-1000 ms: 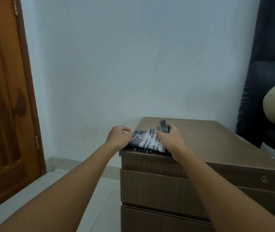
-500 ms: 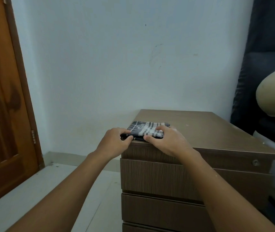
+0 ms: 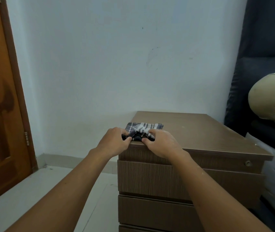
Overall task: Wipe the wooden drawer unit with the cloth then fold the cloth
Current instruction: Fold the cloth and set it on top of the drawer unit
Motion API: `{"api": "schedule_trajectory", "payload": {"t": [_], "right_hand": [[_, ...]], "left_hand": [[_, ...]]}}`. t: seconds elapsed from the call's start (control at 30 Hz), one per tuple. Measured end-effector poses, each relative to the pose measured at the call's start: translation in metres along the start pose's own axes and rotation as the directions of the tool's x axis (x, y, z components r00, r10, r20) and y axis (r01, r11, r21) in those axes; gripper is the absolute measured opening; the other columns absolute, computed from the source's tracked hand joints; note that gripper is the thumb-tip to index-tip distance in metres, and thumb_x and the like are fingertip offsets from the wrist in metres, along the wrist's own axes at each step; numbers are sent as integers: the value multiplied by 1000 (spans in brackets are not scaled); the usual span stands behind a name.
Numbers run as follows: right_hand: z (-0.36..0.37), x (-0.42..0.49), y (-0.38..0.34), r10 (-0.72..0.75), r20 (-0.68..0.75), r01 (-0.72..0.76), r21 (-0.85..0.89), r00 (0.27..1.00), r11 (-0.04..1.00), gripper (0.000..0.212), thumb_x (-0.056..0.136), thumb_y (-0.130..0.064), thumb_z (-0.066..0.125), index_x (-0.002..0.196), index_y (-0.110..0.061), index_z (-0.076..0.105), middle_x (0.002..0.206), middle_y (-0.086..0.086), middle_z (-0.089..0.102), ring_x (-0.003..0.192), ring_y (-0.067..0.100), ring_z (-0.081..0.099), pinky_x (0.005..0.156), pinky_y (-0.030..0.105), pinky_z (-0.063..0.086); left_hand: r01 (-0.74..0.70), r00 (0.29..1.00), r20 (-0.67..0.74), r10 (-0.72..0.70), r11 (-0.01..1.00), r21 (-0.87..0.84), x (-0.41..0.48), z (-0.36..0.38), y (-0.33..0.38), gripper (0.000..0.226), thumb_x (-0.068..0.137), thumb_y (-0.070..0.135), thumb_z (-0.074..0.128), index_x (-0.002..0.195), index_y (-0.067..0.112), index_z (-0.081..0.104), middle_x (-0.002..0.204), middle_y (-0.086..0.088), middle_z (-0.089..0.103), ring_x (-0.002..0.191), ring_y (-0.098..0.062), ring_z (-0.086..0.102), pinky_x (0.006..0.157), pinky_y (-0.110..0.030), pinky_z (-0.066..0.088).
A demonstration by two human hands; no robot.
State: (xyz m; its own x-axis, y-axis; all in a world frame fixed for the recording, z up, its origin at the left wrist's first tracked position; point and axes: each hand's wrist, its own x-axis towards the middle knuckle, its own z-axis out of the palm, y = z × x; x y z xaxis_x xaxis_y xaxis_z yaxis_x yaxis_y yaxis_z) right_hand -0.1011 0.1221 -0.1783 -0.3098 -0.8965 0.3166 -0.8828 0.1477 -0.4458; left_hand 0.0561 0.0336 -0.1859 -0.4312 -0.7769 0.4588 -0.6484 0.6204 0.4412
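I see a cloth [image 3: 144, 129] that is dark blue with white stripes crossing like checks. The drawer unit [image 3: 200, 131] is brown with thin wood lines. The wall [image 3: 116, 64] is pale blue. The door [image 3: 1, 106] is orange-brown. The pillow [image 3: 272, 97] is cream.

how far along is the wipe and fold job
Wiping looks over: the cloth lies as a small folded bundle on the near left corner of the drawer unit. In hand: the left hand and right hand pinch its near edge, mid-fold. To do: probably finish that fold, flatten it and let go.
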Motion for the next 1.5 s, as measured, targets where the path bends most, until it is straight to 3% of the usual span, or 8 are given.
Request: {"api": "schedule_trajectory", "payload": {"t": [0.3, 0.53, 0.7, 0.9, 1.0, 1.2, 1.33, 1.5], "right_hand": [[-11, -5, 4, -16, -44, 23, 155, 999, 988, 39, 97, -14, 47, 135, -18, 56, 136, 7, 58, 97, 16, 56, 78, 21, 38], [-8, 3, 10, 50, -38, -33, 372, 998, 928, 25, 96, -26, 46, 94, -21, 71, 73, -1, 64, 57, 11, 50, 47, 21, 36], [-10, 10, -6, 178, 39, -164, 611, 983, 775, 39, 95, -44, 39, 87, -16, 65, 88, 3, 65, 87, 21, 62, 76, 37, 41], [-2, 25, -13, 279, 62, -270, 521, 958, 810, 43, 97, -42, 41, 112, -8, 64, 106, 8, 65, 88, 20, 58, 85, 31, 41], [2, 28, -14, 343, 71, -339, 427, 937, 838, 50, 83, -57, 41, 108, -20, 62, 111, 5, 65, 105, 27, 57, 101, 47, 39], [6, 23, -8, 363, -1, -356, 193, 932, 914, 49, 90, -37, 44, 137, -25, 48, 130, 5, 58, 124, 29, 46, 106, 43, 32], [7, 21, -6, 316, -15, -308, 193, 948, 932, 51, 90, -41, 39, 140, -32, 47, 134, 3, 58, 123, 28, 49, 105, 45, 34], [4, 13, -8, 316, -52, -292, 266, 947, 919, 50, 89, -42, 40, 135, -26, 51, 127, 2, 62, 117, 27, 54, 102, 45, 39]], "left_hand": [[-102, 993, 79, 91, 985, 141, 16, -2, 24, 61, 80, 40, 67, 137, 32, 47, 131, 2, 56, 117, -20, 53, 92, -40, 47], [-123, 982, -140, 125, 992, 30, 21, 19, 33, 24, 89, 31, 60, 110, 25, 70, 100, -1, 70, 93, -23, 62, 71, -33, 49], [-131, 968, -233, 97, 982, -135, 20, 21, 38, 23, 89, 24, 62, 109, 21, 73, 95, -3, 74, 87, -22, 66, 74, -36, 54], [-188, 981, -1, 196, 940, -286, 12, 4, 28, 31, 88, 21, 57, 114, 33, 71, 98, 4, 74, 90, -11, 67, 81, -31, 55], [-154, 977, 93, 190, 939, -307, 8, 1, 21, 40, 89, 24, 53, 126, 35, 63, 116, 4, 70, 102, -12, 64, 91, -34, 53], [-144, 990, 8, 144, 990, -9, -5, 4, 18, 35, 97, 31, 45, 127, 30, 62, 131, 3, 62, 116, -18, 55, 93, -35, 47], [-58, 998, -9, 58, 997, -46, -8, 10, 6, 30, 97, 34, 43, 110, 27, 70, 110, 4, 68, 102, -18, 60, 85, -39, 51], [-67, 997, 40, 73, 990, -127, -8, 8, -1, 33, 98, 34, 44, 121, 26, 66, 124, 5, 64, 110, -14, 56, 95, -38, 47]]}}
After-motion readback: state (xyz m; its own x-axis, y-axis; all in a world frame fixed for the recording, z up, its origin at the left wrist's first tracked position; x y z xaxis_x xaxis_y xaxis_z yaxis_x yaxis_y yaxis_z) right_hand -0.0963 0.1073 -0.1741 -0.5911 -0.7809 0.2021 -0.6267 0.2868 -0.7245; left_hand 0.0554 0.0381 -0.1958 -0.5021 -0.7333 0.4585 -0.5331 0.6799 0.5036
